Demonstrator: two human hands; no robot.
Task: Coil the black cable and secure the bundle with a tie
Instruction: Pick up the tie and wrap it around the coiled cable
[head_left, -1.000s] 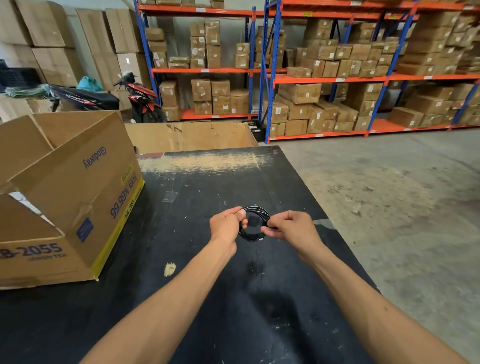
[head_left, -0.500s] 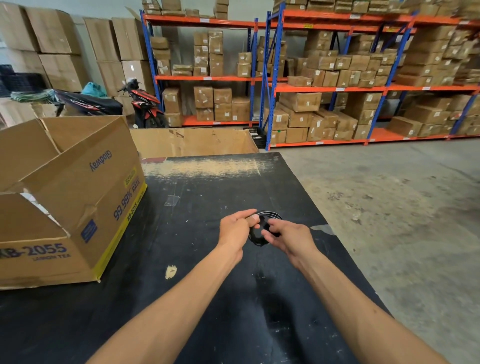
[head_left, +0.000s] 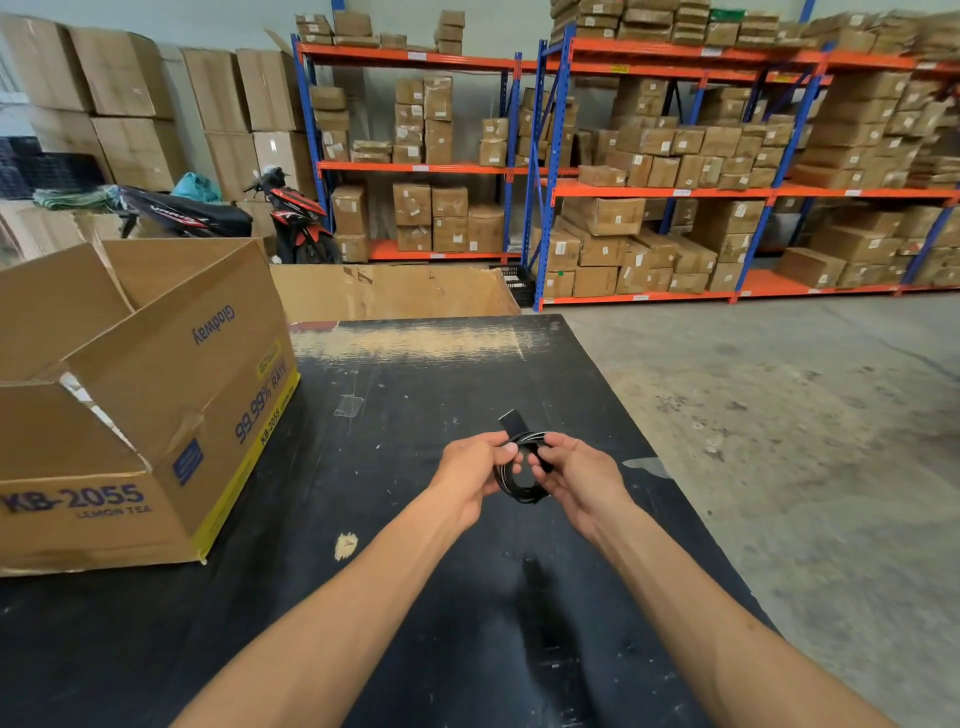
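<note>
The black cable (head_left: 519, 486) is wound into a small round coil, held just above the black table (head_left: 405, 571) between both hands. My left hand (head_left: 470, 475) pinches the coil's left side with thumb and fingers. My right hand (head_left: 579, 480) grips its right side. A flat black tie strap (head_left: 511, 422) sticks up from the top of the coil, behind my fingertips. Part of the coil is hidden by my fingers.
A large open cardboard box (head_left: 156, 415) stands on the table's left part. Another open carton (head_left: 395, 291) sits past the far edge. The table's right edge drops to a concrete floor (head_left: 779, 415). Racks of boxes (head_left: 675, 171) and a motorbike (head_left: 296, 218) stand behind.
The hands have closed in on the coil and turned it; the flat tie strap now sticks up above the coil. The camera view has tilted slightly.
</note>
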